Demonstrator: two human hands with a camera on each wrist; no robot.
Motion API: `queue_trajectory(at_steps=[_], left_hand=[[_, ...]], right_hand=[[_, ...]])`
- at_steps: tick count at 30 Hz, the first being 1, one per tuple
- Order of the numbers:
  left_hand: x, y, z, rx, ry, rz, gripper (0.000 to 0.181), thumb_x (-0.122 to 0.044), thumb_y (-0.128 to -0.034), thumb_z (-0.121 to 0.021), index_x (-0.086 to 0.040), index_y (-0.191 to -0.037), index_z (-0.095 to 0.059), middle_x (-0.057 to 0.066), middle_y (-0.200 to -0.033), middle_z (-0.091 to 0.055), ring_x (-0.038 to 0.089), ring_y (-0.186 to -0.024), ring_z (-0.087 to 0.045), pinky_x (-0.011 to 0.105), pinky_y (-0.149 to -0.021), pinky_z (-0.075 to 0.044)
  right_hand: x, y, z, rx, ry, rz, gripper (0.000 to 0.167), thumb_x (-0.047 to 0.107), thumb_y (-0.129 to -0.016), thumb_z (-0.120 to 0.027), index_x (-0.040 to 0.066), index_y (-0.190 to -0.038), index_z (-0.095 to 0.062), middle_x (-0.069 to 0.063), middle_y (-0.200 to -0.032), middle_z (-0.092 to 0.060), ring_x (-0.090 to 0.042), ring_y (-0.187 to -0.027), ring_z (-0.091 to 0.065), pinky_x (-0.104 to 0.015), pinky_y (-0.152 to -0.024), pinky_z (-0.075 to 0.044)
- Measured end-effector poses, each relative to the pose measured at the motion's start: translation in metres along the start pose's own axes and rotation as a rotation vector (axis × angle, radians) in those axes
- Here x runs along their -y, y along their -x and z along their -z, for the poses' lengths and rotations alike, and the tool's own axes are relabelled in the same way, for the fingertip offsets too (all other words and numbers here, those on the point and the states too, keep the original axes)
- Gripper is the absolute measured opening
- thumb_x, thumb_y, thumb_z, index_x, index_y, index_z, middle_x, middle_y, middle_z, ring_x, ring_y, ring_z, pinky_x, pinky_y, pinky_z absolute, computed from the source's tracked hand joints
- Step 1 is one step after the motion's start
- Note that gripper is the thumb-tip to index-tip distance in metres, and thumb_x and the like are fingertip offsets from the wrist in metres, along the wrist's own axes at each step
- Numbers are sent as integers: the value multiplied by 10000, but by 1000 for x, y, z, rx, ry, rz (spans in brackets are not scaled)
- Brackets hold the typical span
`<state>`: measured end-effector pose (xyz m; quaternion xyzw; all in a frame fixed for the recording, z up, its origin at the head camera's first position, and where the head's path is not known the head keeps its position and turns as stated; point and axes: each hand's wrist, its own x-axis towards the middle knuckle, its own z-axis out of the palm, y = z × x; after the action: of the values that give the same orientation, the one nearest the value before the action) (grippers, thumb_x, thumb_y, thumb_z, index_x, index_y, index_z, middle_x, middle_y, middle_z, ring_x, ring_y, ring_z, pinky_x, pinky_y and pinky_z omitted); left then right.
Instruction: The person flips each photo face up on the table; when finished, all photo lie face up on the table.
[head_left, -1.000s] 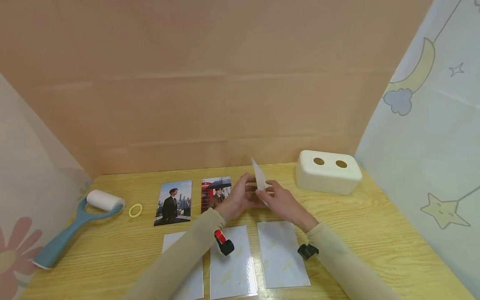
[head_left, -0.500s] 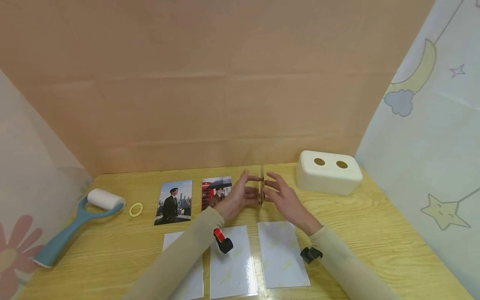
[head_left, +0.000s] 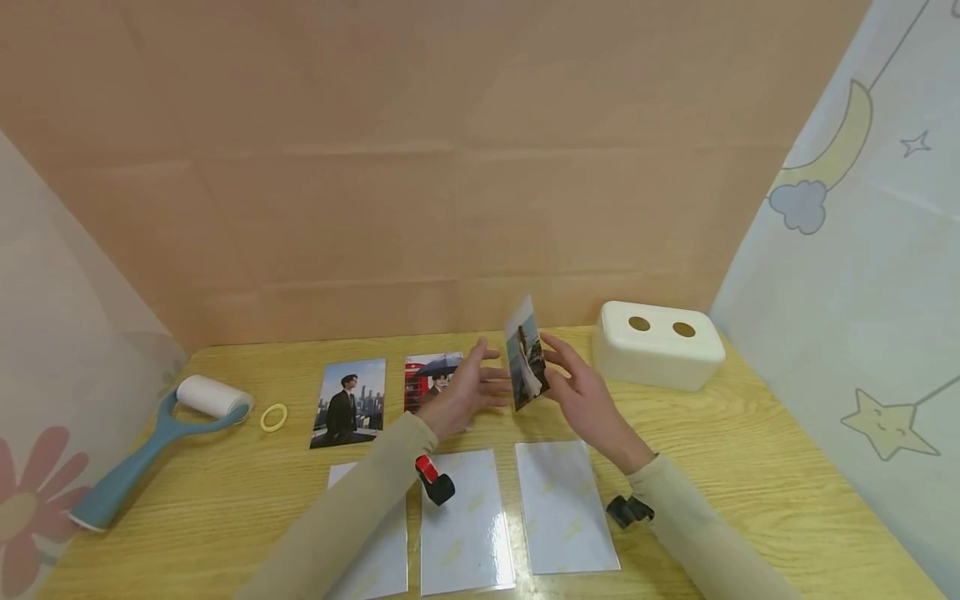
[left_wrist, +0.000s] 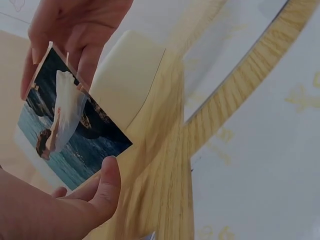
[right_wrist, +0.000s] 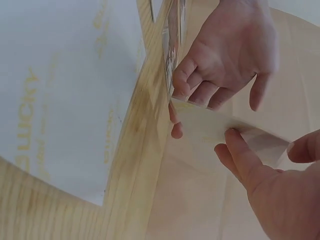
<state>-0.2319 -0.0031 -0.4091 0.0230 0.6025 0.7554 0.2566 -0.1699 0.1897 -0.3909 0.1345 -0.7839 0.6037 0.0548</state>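
At the far left of the wood-grain surface (head_left: pixel 697 442) lies a roller with a blue forked handle and a white cylinder (head_left: pixel 165 429), and just to its right a flat pale-yellow ring (head_left: pixel 285 417). Next comes a glossy print of a dark-suited figure before a city skyline (head_left: pixel 345 408), fully in sight. Below it, a white rectangular sheet (head_left: pixel 386 550) is largely covered by the beige left sleeve (head_left: pixel 337 517) and cut off at the bottom edge. A glossy print with a red phone booth and dark umbrella (head_left: pixel 423 383) has its lower part hidden behind the left hand (head_left: pixel 467 387), whose fingers stretch loosely toward a glossy photo of a white-clad figure against blue water (head_left: pixel 527 354). That photo is held tilted above the surface, its pale back showing in the right wrist view; whether the left fingers touch it is hard to tell. Under the arms lie a second white sheet, its gloss catching glare (head_left: pixel 468 533), and a third white sheet with faint yellow marks (head_left: pixel 567 508). The right hand (head_left: pixel 588 404) pinches the photo between thumb and fingers, some fingertips lost behind it. Farther right stands a white rounded box with two round holes (head_left: pixel 656 350).
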Motion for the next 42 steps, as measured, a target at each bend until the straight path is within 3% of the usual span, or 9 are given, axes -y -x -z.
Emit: queue_trajectory(at_steps=[8, 14, 18, 20, 23, 28, 35, 39, 42], left_hand=[[-5, 2, 11, 18, -20, 12, 739, -537, -1077, -319, 35, -1544, -295, 256, -1419, -479, 454, -1258, -508, 494, -993, -480], [-5, 3, 15, 14, -61, 1, 692, -515, -1085, -316, 42, -1490, -393, 230, -1380, -487, 440, -1238, -513, 476, -974, -494], [-5, 4, 14, 1, -63, -13, 672, -491, -1091, -327, 46, -1490, -391, 254, -1415, -468, 429, -1209, -533, 480, -979, -491], [-6, 5, 12, -13, -54, -16, 662, -477, -1091, -340, 45, -1495, -388, 266, -1424, -451, 422, -1185, -544, 487, -992, -481], [-8, 7, 10, -27, -47, -26, 646, -450, -1094, -358, 48, -1505, -379, 283, -1421, -430, 416, -1167, -549, 503, -1026, -452], [-9, 7, 7, -32, -55, -52, 655, -428, -1092, -380, 91, -1492, -370, 284, -1418, -407, 413, -1197, -523, 493, -1057, -428], [-9, 7, 8, -35, -156, -45, 682, -471, -1085, -376, 102, -1453, -405, 251, -1396, -444, 379, -1134, -551, 487, -1041, -443], [-10, 7, 8, -30, -185, -19, 673, -459, -1082, -393, 93, -1467, -396, 234, -1366, -455, 343, -1067, -553, 485, -1015, -455], [-10, 6, 8, -22, -213, -7, 624, -452, -1080, -404, 108, -1348, -468, 207, -1208, -506, 292, -964, -553, 477, -978, -476]], right_hand=[[-5, 2, 4, -69, 144, -46, 505, -4, -1050, -371, 38, -1554, -361, -299, -1449, -456, -416, -1060, -669, -455, -852, -570], [-9, 2, 5, -116, 260, -86, 547, -4, -1009, -413, 47, -1551, -369, -269, -1466, -437, -396, -1094, -654, -295, -625, -520], [-12, -1, 5, -147, 316, -135, 597, -23, -954, -492, 1, -1538, -370, -269, -1399, -425, -424, -1189, -575, -342, -727, -534], [-13, -3, 5, -169, 349, -158, 612, -32, -924, -537, -35, -1517, -388, -275, -1343, -429, -423, -1182, -551, -401, -831, -525], [-16, -4, 6, -179, 382, -188, 608, -37, -892, -566, -99, -1476, -410, -288, -1280, -436, -414, -1133, -540, -452, -854, -513], [-20, -5, 7, -146, 445, -245, 618, -16, -860, -589, -143, -1443, -425, -281, -1252, -471, -405, -1104, -542, -451, -827, -507], [-22, -8, 6, -78, 527, -309, 617, 0, -865, -650, -162, -1423, -443, -303, -1254, -520, -388, -1060, -577, -473, -815, -523], [-22, -10, 5, -17, 518, -350, 645, 15, -850, -688, -175, -1415, -444, -344, -1316, -538, -425, -1138, -587, -498, -866, -533], [-22, -12, 4, 20, 503, -397, 688, 37, -847, -715, -171, -1434, -422, -351, -1376, -509, -439, -1233, -539, -517, -937, -509]])
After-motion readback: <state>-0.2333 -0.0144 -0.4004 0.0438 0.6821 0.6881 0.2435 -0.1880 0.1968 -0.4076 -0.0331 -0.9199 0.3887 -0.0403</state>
